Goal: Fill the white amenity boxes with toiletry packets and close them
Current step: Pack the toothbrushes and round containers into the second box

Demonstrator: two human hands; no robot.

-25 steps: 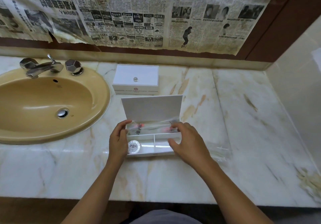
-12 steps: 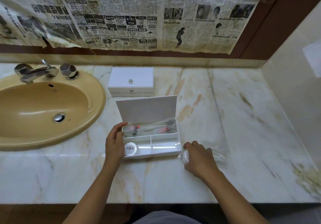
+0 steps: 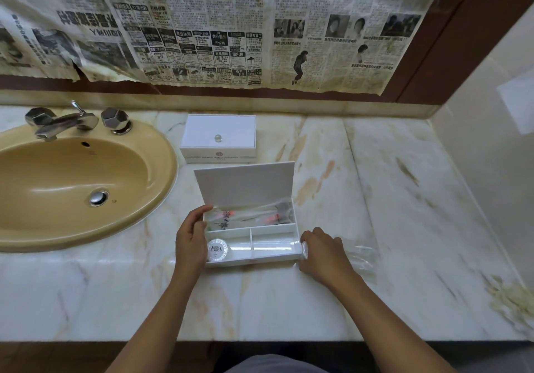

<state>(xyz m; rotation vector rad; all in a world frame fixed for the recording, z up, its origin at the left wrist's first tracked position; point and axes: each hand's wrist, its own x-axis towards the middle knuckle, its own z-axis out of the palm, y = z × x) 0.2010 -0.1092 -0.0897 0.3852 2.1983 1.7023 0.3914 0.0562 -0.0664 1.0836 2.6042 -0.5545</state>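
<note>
A marble counter [image 3: 375, 199] holds a tan sink [image 3: 72, 184] at your left. Behind sits a closed white box [image 3: 218, 138]; in front, an open box [image 3: 251, 228] with packets [image 3: 248, 216] in its rear compartment. Your left hand [image 3: 192, 239] grips its left side beside a round soap [image 3: 217, 249]. Your right hand [image 3: 325, 252] curls around a small round packet [image 3: 304, 249] just right of the box.

Left hand [image 3: 192, 241] grips open box [image 3: 251, 233] on tabletop [image 3: 289, 300]; right hand [image 3: 325, 252] pinches round packet [image 3: 304, 249] beside it.
</note>
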